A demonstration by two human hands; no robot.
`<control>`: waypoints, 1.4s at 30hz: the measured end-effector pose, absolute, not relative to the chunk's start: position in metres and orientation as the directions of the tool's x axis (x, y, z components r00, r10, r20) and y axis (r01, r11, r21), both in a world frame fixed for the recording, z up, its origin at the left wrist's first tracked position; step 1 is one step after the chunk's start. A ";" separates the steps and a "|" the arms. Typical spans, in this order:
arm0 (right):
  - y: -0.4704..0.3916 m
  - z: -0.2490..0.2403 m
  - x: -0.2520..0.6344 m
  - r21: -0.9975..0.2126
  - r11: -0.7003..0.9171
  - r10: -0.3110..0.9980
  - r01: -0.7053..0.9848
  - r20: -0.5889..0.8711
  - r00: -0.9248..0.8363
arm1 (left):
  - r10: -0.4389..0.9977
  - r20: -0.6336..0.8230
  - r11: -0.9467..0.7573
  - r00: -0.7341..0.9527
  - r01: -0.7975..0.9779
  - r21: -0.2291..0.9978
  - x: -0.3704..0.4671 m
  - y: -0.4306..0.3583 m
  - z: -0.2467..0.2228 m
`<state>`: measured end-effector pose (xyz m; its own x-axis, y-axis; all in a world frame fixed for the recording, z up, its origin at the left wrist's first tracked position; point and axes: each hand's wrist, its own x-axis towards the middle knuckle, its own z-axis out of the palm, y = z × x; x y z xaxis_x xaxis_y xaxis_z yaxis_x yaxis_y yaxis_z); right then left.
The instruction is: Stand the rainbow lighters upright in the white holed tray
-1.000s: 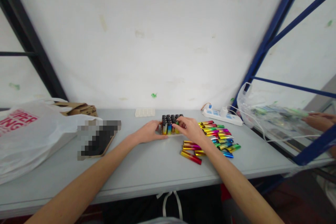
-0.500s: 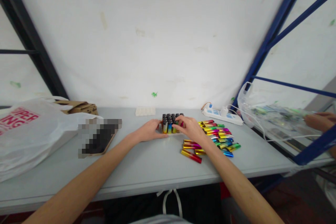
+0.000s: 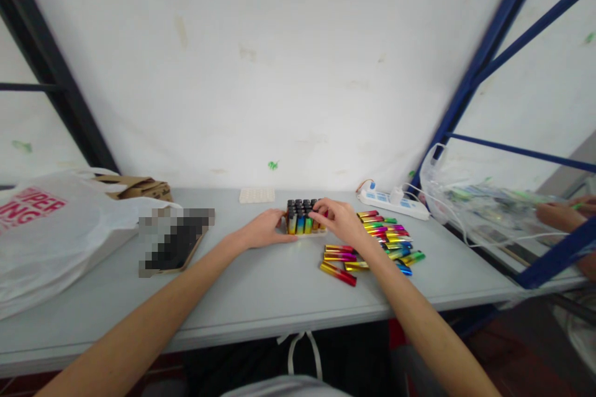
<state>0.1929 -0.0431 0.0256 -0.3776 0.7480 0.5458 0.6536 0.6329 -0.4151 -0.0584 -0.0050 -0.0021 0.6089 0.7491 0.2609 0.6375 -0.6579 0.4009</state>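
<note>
Several lighters with black tops and shiny coloured bodies stand upright in rows in a pale tray. My left hand is wrapped round the tray's left side, its thumb along the front edge. Over the right end of the rows, my right hand pinches a lighter among the standing ones; its fingers partly hide it. More metallic lighters lie loose to the right, such as a yellow-and-red lighter near my right forearm.
A white power strip with cables and an empty pale tray are at the back. On the left lie a phone, a white plastic bag and cardboard. Past the blue frame, another person's hands work.
My right hand has shifted slightly right along the rows, showing more of the front lighters, including a green-yellow one. My left hand stays at the tray.
</note>
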 end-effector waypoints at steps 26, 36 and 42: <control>-0.084 0.015 0.252 -0.452 0.543 0.837 0.707 0.231 -0.495 | 0.791 0.292 -0.612 0.538 0.697 0.375 -0.053 -0.008 -0.005; -0.079 0.020 0.238 -0.457 0.612 0.789 0.645 0.406 -0.461 | 0.896 0.373 -0.378 0.239 0.852 0.361 -0.024 -0.016 -0.015; -0.074 0.015 0.240 -0.686 0.546 0.838 0.481 0.445 -0.317 | 0.892 0.364 -0.413 0.269 0.813 0.410 -0.028 -0.015 -0.013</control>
<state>0.2404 -0.0739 0.0150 -0.3166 0.8377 0.4450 0.4809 0.5461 -0.6859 -0.0276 -0.0145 -0.0134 0.2690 0.8915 0.3645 0.8135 -0.4129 0.4096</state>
